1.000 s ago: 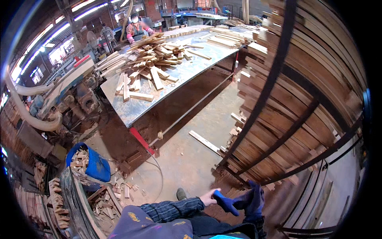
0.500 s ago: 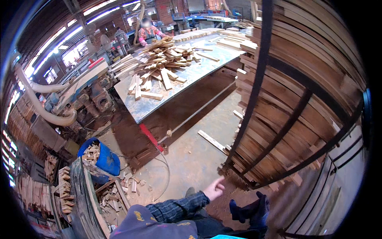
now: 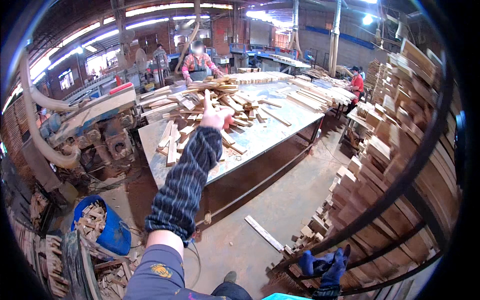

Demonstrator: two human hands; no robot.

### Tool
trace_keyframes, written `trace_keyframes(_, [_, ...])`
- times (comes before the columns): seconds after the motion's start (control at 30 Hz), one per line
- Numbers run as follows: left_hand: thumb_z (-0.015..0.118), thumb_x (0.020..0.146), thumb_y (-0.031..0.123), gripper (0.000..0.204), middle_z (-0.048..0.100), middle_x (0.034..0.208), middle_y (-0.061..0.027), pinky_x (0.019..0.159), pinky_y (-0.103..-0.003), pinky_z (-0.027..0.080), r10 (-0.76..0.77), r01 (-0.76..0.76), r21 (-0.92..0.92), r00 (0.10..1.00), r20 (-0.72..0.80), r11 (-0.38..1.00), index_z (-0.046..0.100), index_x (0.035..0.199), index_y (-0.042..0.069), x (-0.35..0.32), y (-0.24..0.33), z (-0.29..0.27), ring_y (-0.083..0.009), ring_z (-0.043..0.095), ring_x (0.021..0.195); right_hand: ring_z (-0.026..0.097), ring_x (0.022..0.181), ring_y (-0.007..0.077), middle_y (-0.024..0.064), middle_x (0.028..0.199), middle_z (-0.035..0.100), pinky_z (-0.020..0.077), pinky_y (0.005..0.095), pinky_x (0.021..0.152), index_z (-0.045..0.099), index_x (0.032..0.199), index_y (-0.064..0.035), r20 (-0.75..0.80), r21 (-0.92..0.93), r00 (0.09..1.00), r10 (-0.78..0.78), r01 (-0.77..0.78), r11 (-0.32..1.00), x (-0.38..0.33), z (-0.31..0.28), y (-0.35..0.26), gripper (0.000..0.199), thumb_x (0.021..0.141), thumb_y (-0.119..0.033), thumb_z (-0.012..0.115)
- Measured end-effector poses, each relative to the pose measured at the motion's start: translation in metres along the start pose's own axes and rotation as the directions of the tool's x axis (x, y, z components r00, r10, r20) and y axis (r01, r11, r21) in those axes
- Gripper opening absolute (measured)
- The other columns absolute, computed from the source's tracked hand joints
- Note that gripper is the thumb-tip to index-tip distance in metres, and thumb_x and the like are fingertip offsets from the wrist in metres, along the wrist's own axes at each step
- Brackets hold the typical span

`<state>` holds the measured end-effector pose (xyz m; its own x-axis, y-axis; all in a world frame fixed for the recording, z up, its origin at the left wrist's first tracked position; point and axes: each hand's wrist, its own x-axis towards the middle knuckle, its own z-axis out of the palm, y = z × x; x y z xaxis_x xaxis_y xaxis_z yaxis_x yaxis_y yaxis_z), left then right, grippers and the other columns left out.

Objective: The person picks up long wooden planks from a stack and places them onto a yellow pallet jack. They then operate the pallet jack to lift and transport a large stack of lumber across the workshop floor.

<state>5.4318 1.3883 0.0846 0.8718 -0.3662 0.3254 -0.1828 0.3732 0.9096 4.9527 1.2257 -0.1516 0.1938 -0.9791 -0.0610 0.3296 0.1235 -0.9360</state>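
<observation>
My left hand (image 3: 216,119) is bare and raised in front of me. Its index finger points up and the other fingers are curled in, with nothing visible in them. Beyond it, a heap of short wooden slats (image 3: 240,104) lies on a large metal-topped table (image 3: 220,170); the hand overlaps the heap in view. Low on the right, my right hand (image 3: 336,270) wears a dark blue glove and appears to hold a loose blue glove (image 3: 310,263). It is near the black metal frame (image 3: 367,236) of a rack stacked with wooden boards (image 3: 382,150).
A blue barrel (image 3: 114,231) of wood offcuts stands left on the floor. Behind it is a machine (image 3: 107,125) with a hose. A single slat (image 3: 264,233) lies by the rack. One person (image 3: 200,67) stands behind the table, another in red (image 3: 357,84) at the far right.
My left hand has risen from low beside the rack to point across the table. The view has tilted up, bringing the far workshop into sight. My right hand stays low.
</observation>
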Motion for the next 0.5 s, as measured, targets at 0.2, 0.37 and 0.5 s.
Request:
trace_keyframes(0.2, [0.058,0.078,-0.009,0.105,0.064,0.081,-0.0131,0.052,-0.029,0.052,0.012,-0.014,0.031,0.998,0.055,0.999,-0.012,0.15,0.019,0.061,-0.09,-0.029,-0.0183,0.062,0.062,0.053,0.11,0.0204,0.01,0.127,0.054,0.0429,0.0325,0.095,0.041,0.14,-0.0022,-0.021,-0.059,0.995,-0.102,0.1,0.993,0.041,0.017,0.022,0.053,0.092,-0.016,0.059])
trace_keyframes(0.37, [0.065,0.08,-0.001,0.102,0.061,0.078,-0.0052,0.063,-0.026,0.052,-0.271,0.229,0.146,0.842,0.465,0.962,-0.005,0.151,0.013,-0.067,-0.23,-0.047,-0.0111,0.06,0.067,0.052,0.103,0.0173,0.0084,0.119,0.057,0.0403,0.0304,0.092,0.046,0.135,-0.0001,0.008,-0.382,0.998,-0.054,0.053,0.923,0.022,0.053,0.011,0.043,0.095,-0.016,0.052])
trace_keyframes(0.5, [0.067,0.086,0.009,0.077,0.064,0.094,-0.0033,0.078,-0.025,0.051,-0.621,0.422,0.48,0.313,0.719,0.769,0.024,0.149,0.009,-0.205,-0.229,-0.024,-0.0094,0.06,0.082,0.044,0.066,0.0047,-0.0033,0.076,0.049,0.038,0.0206,0.057,0.038,0.143,-0.0017,0.094,-0.174,0.989,0.113,-0.095,0.98,-0.021,0.069,-0.002,0.054,0.093,-0.015,0.055])
